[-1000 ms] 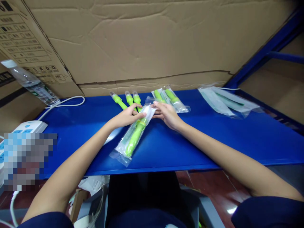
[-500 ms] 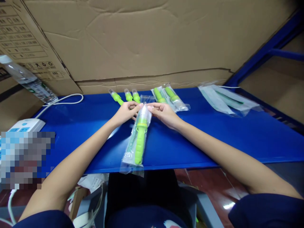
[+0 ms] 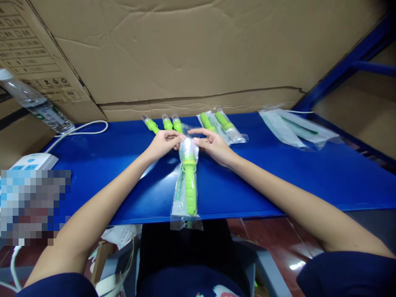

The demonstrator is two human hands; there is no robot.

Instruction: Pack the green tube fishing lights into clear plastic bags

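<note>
A clear plastic bag [image 3: 177, 206] lies toward me over the front edge of the blue table, holding a bright green, ribbed, torch-like stick [image 3: 191, 187] with a clear cap at its far end. Beside the stick, inside the bag, runs a strip with green print. My left hand [image 3: 164, 144] is closed on the far left corner of the bag, thumb against fingers. At the far right corner, my right hand [image 3: 215, 147] pinches the bag with thumb and fingertips, partly curled. The bag's far edge is partly hidden by my fingers.
Several unbagged green sticks [image 3: 167, 123] lie behind my left hand. Two bagged green sticks [image 3: 224, 122] lie at the back, with flat printed bags [image 3: 287, 128] to their right. At left are a water bottle [image 3: 37, 103], a white cable [image 3: 93, 131] and a power strip [image 3: 37, 161].
The near end of the bag and stick has swung right, so the stick now points more nearly straight at me. Both hands stay near the bag's far end.
</note>
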